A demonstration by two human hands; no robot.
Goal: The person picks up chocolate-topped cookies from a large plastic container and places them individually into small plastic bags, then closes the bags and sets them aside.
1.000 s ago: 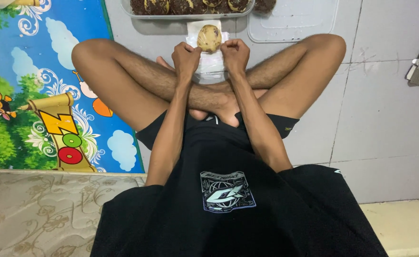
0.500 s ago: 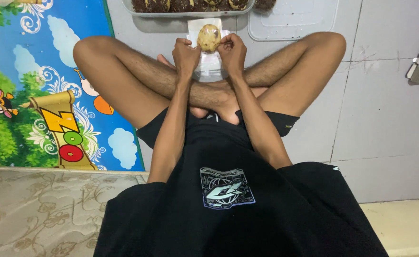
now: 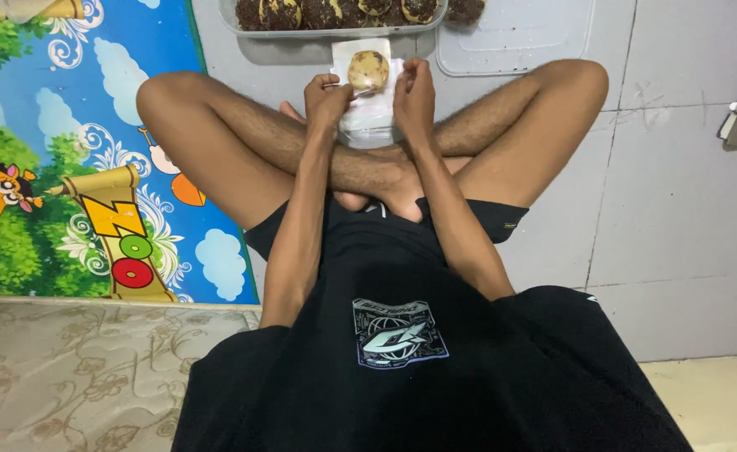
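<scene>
I see the left hand (image 3: 326, 99) and the right hand (image 3: 414, 94) brought close together over the crossed shins, each with fingers curled and pinching an edge of a clear plastic wrapper (image 3: 368, 113) that lies on the grey tiled floor (image 3: 678, 209). A round, pale chocolate-chip cookie (image 3: 368, 70) sits at the wrapper's far end, at twelve o'clock from the hands and between their fingertips; whether it lies on the film or partly inside it I cannot tell. I judge the cookie light, stiff and crumbly, so it wants a gentle hold at its rim from both sides, not a squeeze across the face. The film looks thin, limp and slippery, best taken at its edges as both hands do now. Just beyond, at twelve o'clock, a clear tray (image 3: 335, 30) holds a row of dark cookies, its near edge close to the wrapper, so there is little room forward. At one o'clock a clear flat lid (image 3: 519, 42) lies beside the tray. The knees close in at nine and three o'clock, leaving a narrow pocket for the hands. A bright children's play mat (image 3: 75, 151) covers the floor at nine o'clock, a patterned mattress (image 3: 75, 368) lies at seven, and open tiles stretch toward three o'clock.
</scene>
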